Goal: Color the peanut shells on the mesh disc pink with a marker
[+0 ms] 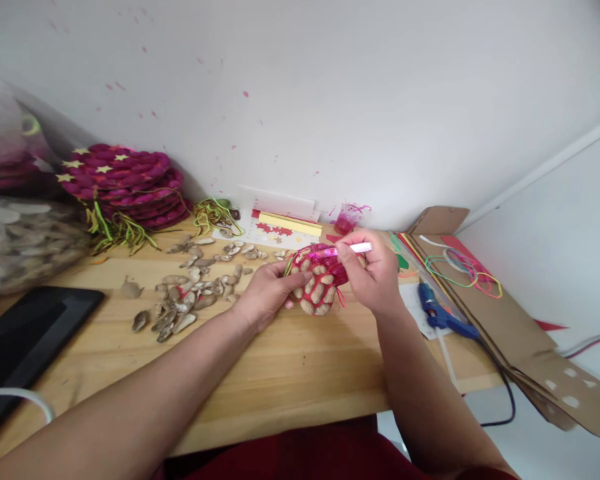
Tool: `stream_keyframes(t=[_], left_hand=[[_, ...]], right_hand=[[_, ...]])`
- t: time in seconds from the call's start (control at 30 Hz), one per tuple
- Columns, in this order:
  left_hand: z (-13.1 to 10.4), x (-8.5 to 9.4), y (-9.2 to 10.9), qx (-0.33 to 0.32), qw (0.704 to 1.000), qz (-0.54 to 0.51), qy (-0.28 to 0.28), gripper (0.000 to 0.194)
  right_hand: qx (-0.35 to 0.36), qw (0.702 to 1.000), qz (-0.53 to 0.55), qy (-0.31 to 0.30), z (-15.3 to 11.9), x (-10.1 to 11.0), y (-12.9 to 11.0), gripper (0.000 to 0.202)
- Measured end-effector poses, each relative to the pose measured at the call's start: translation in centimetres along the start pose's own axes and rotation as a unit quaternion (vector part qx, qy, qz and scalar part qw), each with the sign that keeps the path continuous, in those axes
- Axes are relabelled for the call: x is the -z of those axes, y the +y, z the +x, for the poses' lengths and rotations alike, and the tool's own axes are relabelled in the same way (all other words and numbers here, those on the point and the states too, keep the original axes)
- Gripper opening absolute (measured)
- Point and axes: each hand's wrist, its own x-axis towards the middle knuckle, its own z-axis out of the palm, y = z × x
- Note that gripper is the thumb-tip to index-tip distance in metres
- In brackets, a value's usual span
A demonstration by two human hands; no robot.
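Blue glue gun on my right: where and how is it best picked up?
Probably by the handle, coming from above on the right. The glue gun lies on its side, its nozzle end toward the wall, and the handle sticks out rightward, with the cord leaving its end.

Wood desk [300, 373], blk tablet [30, 340] at L, peanut shells [171, 321] L of ctr, magenta stack [135, 188] at bk L, cardboard [513, 327] at R

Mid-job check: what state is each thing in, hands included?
Left hand: gripping peanut-covered piece
Right hand: holding brush
Peanut-covered piece: partly pink, lower peanuts tan
Brush: tip pink, at the piece
Cup: stained pink
Peanut shells: scattered
Magenta pieces: stacked
Tablet: screen dark
Glue gun: lying down
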Motion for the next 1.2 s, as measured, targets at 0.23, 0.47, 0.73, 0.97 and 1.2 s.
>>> stream_keyframes(t=[0.23,0.47,0.73,0.97,1.2], left_hand=[[0.01,-0.04,0.03,-0.017,1.000,0.007,0.013,0.040],[-0.09,-0.11,0.20,-0.001,1.000,-0.005,-0.005,0.041],[-0.05,-0.06,0.23,0.006,1.000,-0.017,-0.011,0.040],[-0.13,-0.11,0.16,0.003,1.000,-0.016,-0.013,0.041],[-0.10,-0.15,0.36,0.002,1.000,-0.021,-0.010,0.039]], right_hand=[[-0.014,0.999,0.033,-0.008,0.00,-0.06,0.17,0.012],[-0.031,0.997,0.067,-0.013,-0.11,-0.20,0.32,0.014],[-0.011,0.999,0.041,-0.011,0.02,-0.02,0.03,0.013],[-0.018,0.999,0.037,0.016,-0.09,-0.24,0.24,0.012],[0.018,1.000,0.009,-0.018,0.03,-0.12,-0.18,0.010]])
